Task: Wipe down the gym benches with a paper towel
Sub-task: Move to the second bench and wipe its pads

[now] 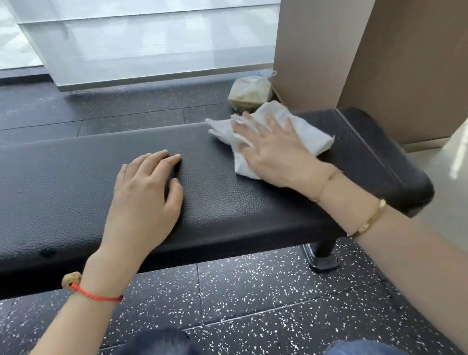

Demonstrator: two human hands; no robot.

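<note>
A black padded gym bench (48,188) runs across the view from the left edge to its rounded right end. A white paper towel (307,131) lies crumpled on the bench top near the right end. My right hand (270,148) presses flat on the towel, fingers spread and pointing away from me. My left hand (145,195) rests palm down on the bare bench pad to the left of the towel, holding nothing, fingers loosely together.
A clear bag with something beige inside (251,92) sits on the floor behind the bench by a tan wall panel (387,35). The bench leg (325,254) stands on speckled black rubber flooring. A frosted window lies beyond. My knees in jeans are below.
</note>
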